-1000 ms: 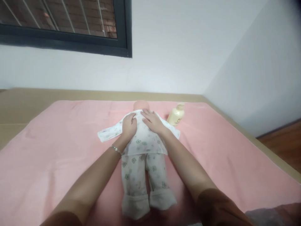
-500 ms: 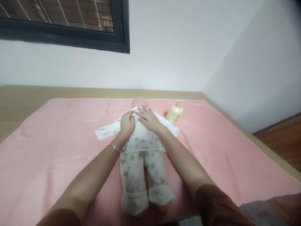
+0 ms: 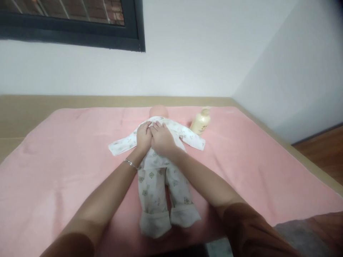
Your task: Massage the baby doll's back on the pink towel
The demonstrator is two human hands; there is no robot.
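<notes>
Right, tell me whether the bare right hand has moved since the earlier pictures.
Yes: judged against the pale-yellow, round-shouldered bottle, the bare right hand has moved left, away from it and closer to the bare left hand.

We see a bare left forearm (image 3: 107, 192) and a bare right forearm (image 3: 211, 180), each emerging from a plain, dark reddish-brown fabric sleeve. The left sleeve (image 3: 73, 246) shows only as a short strip with a rounded hem, while the right sleeve (image 3: 249, 228) shows more of its cloth, with soft creases and a curved hem. Just behind the left hand (image 3: 144, 139) we notice a thin, shiny, silver-coloured bracelet (image 3: 131, 164), its finer details too small to tell. Like the left, our right hand (image 3: 162, 140) is ungloved.
</notes>
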